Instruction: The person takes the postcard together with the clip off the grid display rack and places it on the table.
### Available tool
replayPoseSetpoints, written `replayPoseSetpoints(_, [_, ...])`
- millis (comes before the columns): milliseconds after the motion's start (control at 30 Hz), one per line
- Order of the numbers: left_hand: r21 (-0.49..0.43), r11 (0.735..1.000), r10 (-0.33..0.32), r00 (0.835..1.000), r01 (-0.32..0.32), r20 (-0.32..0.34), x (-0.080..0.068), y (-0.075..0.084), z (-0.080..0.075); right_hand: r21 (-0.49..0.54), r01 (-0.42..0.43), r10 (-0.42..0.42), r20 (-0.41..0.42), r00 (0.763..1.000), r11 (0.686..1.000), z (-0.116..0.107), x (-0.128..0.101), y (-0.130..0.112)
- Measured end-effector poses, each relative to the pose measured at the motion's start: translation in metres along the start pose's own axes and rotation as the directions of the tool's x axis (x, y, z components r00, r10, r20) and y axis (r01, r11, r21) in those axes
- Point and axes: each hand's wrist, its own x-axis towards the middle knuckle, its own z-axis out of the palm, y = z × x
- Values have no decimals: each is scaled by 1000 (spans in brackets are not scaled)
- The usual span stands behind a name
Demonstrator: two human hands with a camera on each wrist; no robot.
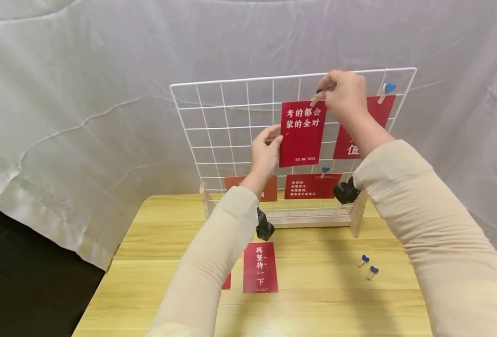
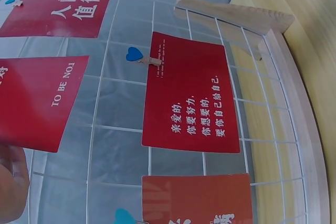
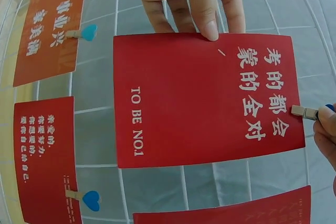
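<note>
A red card [image 1: 301,142] with white lettering is held upright against the white wire grid [image 1: 248,80]. My left hand [image 1: 266,150] pinches its left edge, the thumb [image 3: 210,29] lying on the front face and the other fingers behind. At the card's top edge, my right hand [image 1: 346,93] grips a small wooden clothespin [image 3: 304,112] with a blue heart. The pin's jaws sit over the card's edge in the right wrist view. Just to the right, another red card [image 2: 58,17] hangs from a blue-heart clothespin [image 1: 388,89], partly hidden by my right hand in the head view.
Lower on the grid hang an orange card [image 3: 50,32] and a wide red card [image 2: 191,98], both pinned. Wooden feet and a base bar [image 1: 311,222] carry the grid. On the table [image 1: 156,262] lie a red card [image 1: 260,269], part of another, and two blue-heart clothespins [image 1: 372,272].
</note>
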Motion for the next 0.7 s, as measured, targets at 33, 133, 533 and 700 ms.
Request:
replayPoseSetpoints(33, [-3,1000,2,1000,-2,-3,0,0,0,-3,3,-3,0,1000,1000,-2,-2,-2])
replayPoseSetpoints(133, [-23,1000,-7,1000,7,-4,-1,0,-1,13,11,-11,-18,1000,1000,-5,-3,-5])
replayPoseSetpoints(533, [-101,994,-41,999,39,-14,-4,-7,-2,121,-48,52,-34,998,992,-13,-4,4])
replayPoseSetpoints(700, [-92,995,-31,999,30,-14,-6,-11,-4,125,-58,64,-42,997,990,-18,-6,8])
